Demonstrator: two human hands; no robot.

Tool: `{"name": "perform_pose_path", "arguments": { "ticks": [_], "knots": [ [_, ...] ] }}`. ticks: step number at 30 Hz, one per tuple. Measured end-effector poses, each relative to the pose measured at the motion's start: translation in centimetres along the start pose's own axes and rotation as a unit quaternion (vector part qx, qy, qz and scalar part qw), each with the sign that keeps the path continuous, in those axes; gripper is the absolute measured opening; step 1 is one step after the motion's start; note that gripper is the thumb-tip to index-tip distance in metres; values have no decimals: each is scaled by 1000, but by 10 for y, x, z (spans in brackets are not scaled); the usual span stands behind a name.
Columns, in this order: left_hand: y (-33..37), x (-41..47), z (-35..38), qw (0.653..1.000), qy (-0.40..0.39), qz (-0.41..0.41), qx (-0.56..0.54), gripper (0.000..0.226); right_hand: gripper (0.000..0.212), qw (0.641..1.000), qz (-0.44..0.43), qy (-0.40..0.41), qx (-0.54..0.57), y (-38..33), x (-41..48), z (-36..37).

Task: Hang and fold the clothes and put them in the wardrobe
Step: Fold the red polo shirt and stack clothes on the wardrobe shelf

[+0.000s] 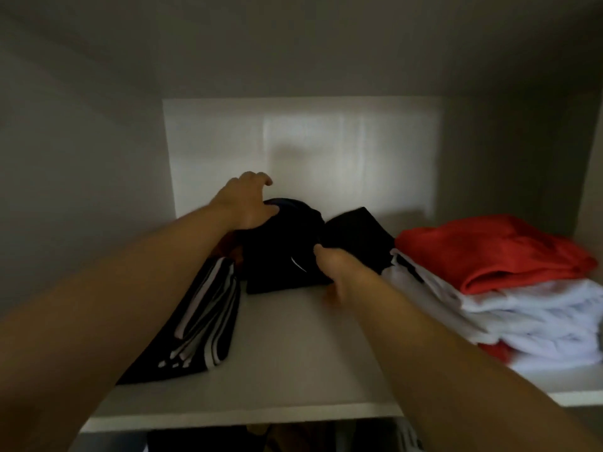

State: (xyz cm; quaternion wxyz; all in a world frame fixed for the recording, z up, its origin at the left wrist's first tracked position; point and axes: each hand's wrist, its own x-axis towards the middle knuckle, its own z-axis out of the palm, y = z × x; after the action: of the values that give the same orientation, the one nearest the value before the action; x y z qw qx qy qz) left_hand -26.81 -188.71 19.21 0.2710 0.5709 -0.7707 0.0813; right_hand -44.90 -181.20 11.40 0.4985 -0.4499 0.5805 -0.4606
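A folded black garment point(280, 252) with a small white logo lies at the back of the white wardrobe shelf point(287, 363). My left hand point(244, 203) rests on its far top edge, thumb against the cloth and fingers curved over the back. My right hand point(332, 265) grips the garment's right front edge; its fingers are tucked into the cloth and partly hidden. More black cloth point(359, 236) spreads to the right behind that hand.
A black garment with white stripes point(202, 321) lies on the shelf's left side under my left forearm. A stack of folded red and white clothes point(509, 288) fills the right side. Dark clothes show below the shelf's front edge point(261, 419).
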Motion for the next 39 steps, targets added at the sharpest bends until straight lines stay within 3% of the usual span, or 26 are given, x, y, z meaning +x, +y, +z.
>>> {"name": "perform_pose_path", "arguments": {
  "ticks": [2,4,6,9,14,17,20,24,27,34,39],
  "knots": [
    [-7,23,9,999,-44,18,-11,75,58,983,37,6,182,6,22,19],
    [-14,46,18,995,-79,-1,-60,81,70,942,64,-28,327,10,42,40],
    [-21,63,28,986,-131,-19,-103,83,83,895,66,-80,434,13,59,63],
    [-28,76,48,952,-252,-8,-173,75,90,845,49,-66,529,19,79,83],
    [-32,89,71,951,-242,-40,-189,76,95,836,25,-104,538,15,105,87],
    [-43,93,71,913,-277,-120,-276,82,90,835,10,-119,537,16,111,89],
    [-47,90,73,889,-296,-143,-320,70,83,809,-17,-193,555,18,111,91],
    [-35,89,48,911,-269,-106,-295,44,78,810,-43,-190,553,-5,105,92],
    [-29,92,-2,898,-277,-88,-329,51,76,816,-92,-188,539,-38,92,96],
    [-37,98,-115,960,-117,-69,-245,47,64,796,-194,-218,530,-112,65,128],
    [-82,88,-141,969,-48,-83,-229,38,54,789,-191,-250,527,-130,60,190]
  ]
}}
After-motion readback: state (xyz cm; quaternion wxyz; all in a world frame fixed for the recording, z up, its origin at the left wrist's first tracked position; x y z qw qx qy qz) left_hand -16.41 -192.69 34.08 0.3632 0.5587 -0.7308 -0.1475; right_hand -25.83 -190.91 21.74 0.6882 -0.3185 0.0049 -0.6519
